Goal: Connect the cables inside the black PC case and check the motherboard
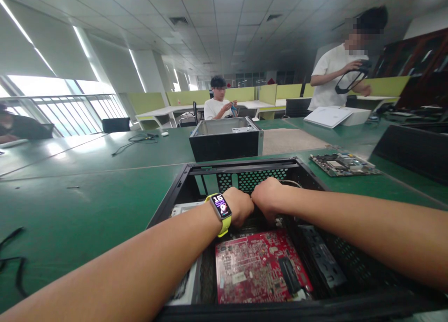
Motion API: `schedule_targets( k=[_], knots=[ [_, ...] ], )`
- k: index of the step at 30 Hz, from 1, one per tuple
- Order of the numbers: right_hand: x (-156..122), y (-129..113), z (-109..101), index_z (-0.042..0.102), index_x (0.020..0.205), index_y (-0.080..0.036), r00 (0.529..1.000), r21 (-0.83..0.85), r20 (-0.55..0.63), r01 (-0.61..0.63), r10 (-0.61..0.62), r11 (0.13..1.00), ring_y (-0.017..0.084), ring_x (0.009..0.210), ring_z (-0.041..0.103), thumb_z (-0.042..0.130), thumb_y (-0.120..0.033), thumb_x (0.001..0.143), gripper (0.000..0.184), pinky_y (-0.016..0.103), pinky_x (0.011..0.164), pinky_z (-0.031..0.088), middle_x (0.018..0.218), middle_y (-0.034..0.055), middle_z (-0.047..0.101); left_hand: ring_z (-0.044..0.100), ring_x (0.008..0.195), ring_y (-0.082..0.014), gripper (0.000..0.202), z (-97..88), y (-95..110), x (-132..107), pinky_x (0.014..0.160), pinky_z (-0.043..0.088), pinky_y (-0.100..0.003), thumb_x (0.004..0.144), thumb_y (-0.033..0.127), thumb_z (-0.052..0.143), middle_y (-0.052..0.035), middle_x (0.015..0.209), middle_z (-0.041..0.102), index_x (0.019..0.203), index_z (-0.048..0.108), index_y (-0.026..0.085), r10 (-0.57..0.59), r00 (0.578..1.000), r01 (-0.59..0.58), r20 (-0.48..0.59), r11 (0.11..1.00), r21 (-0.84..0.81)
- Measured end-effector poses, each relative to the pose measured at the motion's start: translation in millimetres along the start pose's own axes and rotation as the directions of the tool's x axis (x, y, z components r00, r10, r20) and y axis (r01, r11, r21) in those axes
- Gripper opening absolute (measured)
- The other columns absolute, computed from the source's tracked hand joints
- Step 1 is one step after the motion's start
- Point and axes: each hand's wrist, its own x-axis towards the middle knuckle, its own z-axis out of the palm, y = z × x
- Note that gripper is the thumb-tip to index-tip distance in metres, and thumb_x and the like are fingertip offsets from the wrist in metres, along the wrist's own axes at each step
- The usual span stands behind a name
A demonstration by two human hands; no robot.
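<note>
Head view, one frame. Open black computer case (245, 165) sits at lower centre of the frame on the green table (87, 191). Both forearms reach into it from the bottom edge.

Left hand (240, 206), with a yellow smartwatch (221, 207) on the wrist, is curled into a fist with knuckles up. Right hand (268, 196) is curled the same way and touches it, knuckle to knuckle. The fingertips of both point down into the case and are hidden, so I cannot tell what they grip, if anything.

Red circuit board (259, 266) lies flat in the case, just below the hands in the frame. A thin pale wire (293, 182) arcs just right of the right hand.

Judgement: the work is blind, under the fists. It is best done with wrists lifted clear of the red board, even force from both hands, and no snagging of the wire.

Elsewhere: second open case (226, 144) at centre, green circuit board (343, 164) at right, a seated person (219, 105) and a standing person (332, 74) at the top
</note>
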Motion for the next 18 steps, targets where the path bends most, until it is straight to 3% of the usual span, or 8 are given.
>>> schedule_targets(
  k=[2,5,11,14,18],
  knots=[
    [-7,-1,-8,0.072,0.100,-0.016,0.996,-0.091,0.078,-0.040,0.047,0.995,0.033,0.093,0.064,0.085,-0.034,0.046,0.058,0.042,0.078,0.053,0.099,0.0128,0.069,0.066,0.086,-0.0283,0.020,0.6,1,1,0.074,0.055,-0.033,0.069,0.023,0.072,-0.0099,0.093,0.071,0.089,0.070,0.019,0.002,1.000,-0.002,-0.001,1.000,0.003],
    [-14,-1,-17,0.070,0.106,-0.014,0.995,-0.131,0.085,-0.035,0.046,0.991,0.032,0.094,0.064,0.082,-0.038,0.051,0.061,0.041,0.077,0.053,0.102,0.0130,0.069,0.067,0.084,-0.0285,0.023,2.2,1,2,0.073,0.056,-0.034,0.068,0.026,0.074,-0.0095,0.091,0.071,0.089,0.069,0.019,-0.002,1.000,0.002,0.001,1.000,0.003],
    [-29,8,-18,0.072,0.100,-0.015,0.998,-0.074,-0.045,-0.052,0.049,0.996,0.029,0.087,0.066,0.077,-0.052,0.053,0.060,0.034,0.072,0.052,0.093,0.0134,0.070,0.066,0.086,-0.0293,0.023,6.4,0,5,0.072,0.056,-0.035,0.069,0.027,0.072,-0.0109,0.094,0.070,0.090,0.069,0.018,0.011,1.000,-0.011,-0.024,1.000,0.004],
    [-45,12,-13,0.072,0.096,-0.016,0.987,-0.026,-0.141,-0.076,0.071,0.997,0.027,0.087,0.066,0.073,-0.054,0.057,0.055,0.031,0.071,0.050,0.089,0.0127,0.070,0.067,0.085,-0.0297,0.020,7.8,0,5,0.072,0.056,-0.035,0.069,0.024,0.070,-0.0122,0.092,0.070,0.088,0.069,0.017,0.010,0.997,-0.011,-0.073,1.000,-0.003],
    [-74,17,-7,0.073,0.088,-0.017,0.982,0.013,-0.167,-0.086,0.087,0.996,0.026,0.080,0.067,0.069,-0.056,0.061,0.047,0.030,0.064,0.049,0.080,0.0105,0.069,0.067,0.081,-0.0313,0.018,9.3,0,5,0.071,0.056,-0.038,0.064,0.020,0.072,-0.0132,0.085,0.071,0.081,0.069,0.016,0.009,0.994,-0.015,-0.109,0.998,-0.055]
  ],
)
